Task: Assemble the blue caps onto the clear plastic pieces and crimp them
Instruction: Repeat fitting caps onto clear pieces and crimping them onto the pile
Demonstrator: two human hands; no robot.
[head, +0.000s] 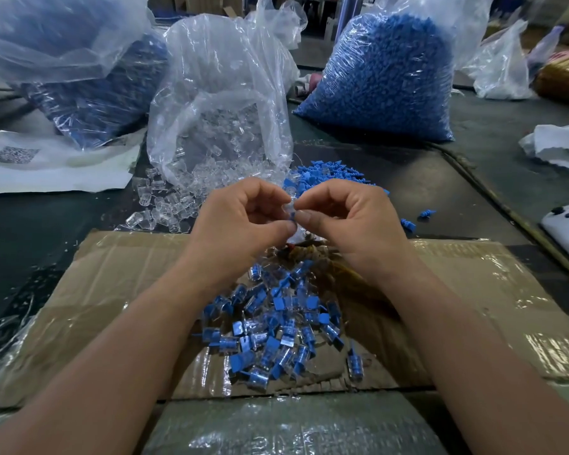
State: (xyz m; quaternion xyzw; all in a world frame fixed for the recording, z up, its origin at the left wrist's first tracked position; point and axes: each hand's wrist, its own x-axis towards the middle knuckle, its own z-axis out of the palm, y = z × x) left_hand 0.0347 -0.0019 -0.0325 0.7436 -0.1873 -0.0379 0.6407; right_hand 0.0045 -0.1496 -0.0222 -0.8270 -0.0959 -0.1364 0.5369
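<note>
Dark table (424, 192) overlaid with taped cardboard (112, 290), lower frame. At centre, left hand (240, 224) and right hand (349, 221) jointly pinch a clear piece (289, 201), mostly hidden by fingertips (286, 228); bags (385, 77) cropped at top.

Both bare forearms rise from the lower corners of the frame and converge at its centre, wrists nearly straight. The left hand (240, 221) and right hand (345, 221) meet there with their thumb sides toward the camera, fingers curled inward and fingertips almost touching. Each hand's thumb and forefinger pinch the same small clear piece (289, 205) held between them, thumbs below and forefingers above. The remaining fingers are tucked loosely toward the palms.
</note>
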